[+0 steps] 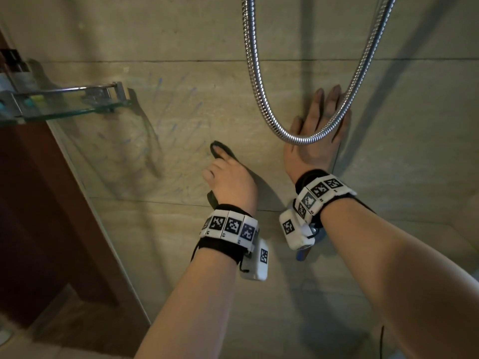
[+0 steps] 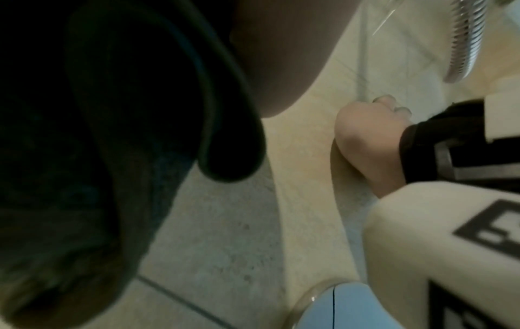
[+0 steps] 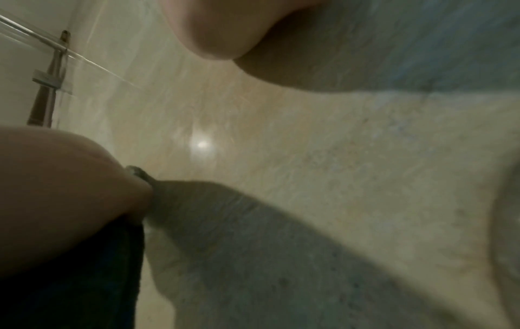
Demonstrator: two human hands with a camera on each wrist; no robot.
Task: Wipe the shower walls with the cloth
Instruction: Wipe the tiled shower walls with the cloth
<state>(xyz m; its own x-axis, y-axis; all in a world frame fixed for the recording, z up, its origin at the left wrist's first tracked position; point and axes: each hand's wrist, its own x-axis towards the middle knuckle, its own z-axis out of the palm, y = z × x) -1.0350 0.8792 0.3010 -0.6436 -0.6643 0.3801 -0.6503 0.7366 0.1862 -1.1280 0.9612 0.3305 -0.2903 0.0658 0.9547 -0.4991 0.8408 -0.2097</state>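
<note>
My left hand (image 1: 226, 177) presses a dark cloth (image 1: 220, 149) against the beige tiled shower wall (image 1: 181, 47), fingers curled round it and the index finger lying over its top fold. Faint blue scribble marks (image 1: 181, 110) cover the wall just left of and above the cloth. The cloth (image 2: 118, 106) fills the left of the left wrist view. My right hand (image 1: 320, 125) lies flat on the wall to the right, fingers straight, behind the shower hose. The right wrist view shows the left hand (image 3: 56, 189) holding the cloth (image 3: 73, 278).
A chrome shower hose (image 1: 298, 137) loops down in front of my right hand. A glass shelf (image 1: 64, 104) with bottles sticks out at the left beside a glass panel (image 1: 103, 229). A chrome tap fitting (image 1: 307, 246) sits below my right wrist.
</note>
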